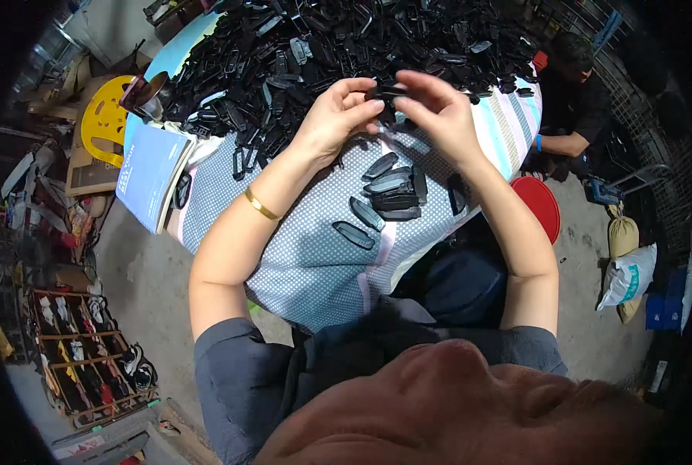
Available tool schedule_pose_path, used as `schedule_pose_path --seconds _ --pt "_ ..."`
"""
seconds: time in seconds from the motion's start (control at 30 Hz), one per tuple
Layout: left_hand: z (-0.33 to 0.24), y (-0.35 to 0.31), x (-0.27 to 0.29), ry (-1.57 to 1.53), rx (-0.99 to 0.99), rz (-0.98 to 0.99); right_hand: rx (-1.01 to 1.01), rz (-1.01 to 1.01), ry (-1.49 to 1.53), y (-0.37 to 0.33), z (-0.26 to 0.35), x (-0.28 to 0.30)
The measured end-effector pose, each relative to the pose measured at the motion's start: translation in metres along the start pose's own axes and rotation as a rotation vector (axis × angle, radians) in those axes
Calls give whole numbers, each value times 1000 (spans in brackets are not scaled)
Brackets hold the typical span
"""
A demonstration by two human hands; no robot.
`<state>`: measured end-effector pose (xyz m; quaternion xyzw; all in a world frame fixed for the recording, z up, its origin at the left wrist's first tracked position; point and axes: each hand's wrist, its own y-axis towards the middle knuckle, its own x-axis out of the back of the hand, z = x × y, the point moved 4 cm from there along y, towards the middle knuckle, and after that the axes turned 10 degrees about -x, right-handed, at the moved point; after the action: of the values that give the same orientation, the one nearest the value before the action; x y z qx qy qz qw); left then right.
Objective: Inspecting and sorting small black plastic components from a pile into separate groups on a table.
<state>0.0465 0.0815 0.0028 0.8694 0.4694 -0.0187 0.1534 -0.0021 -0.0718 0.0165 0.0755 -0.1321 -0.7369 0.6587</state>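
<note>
My left hand (338,120) and my right hand (443,116) meet over the near edge of a big heap of black plastic pieces (284,70). Between their pinched fingertips is a small dark plastic piece (388,92); its exact kind is too dark to tell. Closer to me on the patterned cloth (299,232) lies a small group of long oval black pieces (396,190), some stacked side by side. Two more ovals, one of them a grey-faced piece (353,235), lie slightly apart from the group.
At the table's left side are a thick blue-covered book (148,174), a brown translucent cup (154,94) and a yellow disc with holes (106,120). A red round stool top (537,208) stands at right. Beyond it, another person (574,116) sits near the table.
</note>
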Motion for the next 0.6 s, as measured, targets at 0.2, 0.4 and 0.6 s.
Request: schedule_pose_path --seconds 0.2,0.4,0.6 --pt "-9 0 0 106 -71 -31 150 -59 -191 -5 5 -5" --pt "-13 -3 0 296 -230 -20 159 -48 -353 -9 13 -9" --pt "-12 -6 -7 133 -236 -110 354 -121 -555 -14 13 -15"
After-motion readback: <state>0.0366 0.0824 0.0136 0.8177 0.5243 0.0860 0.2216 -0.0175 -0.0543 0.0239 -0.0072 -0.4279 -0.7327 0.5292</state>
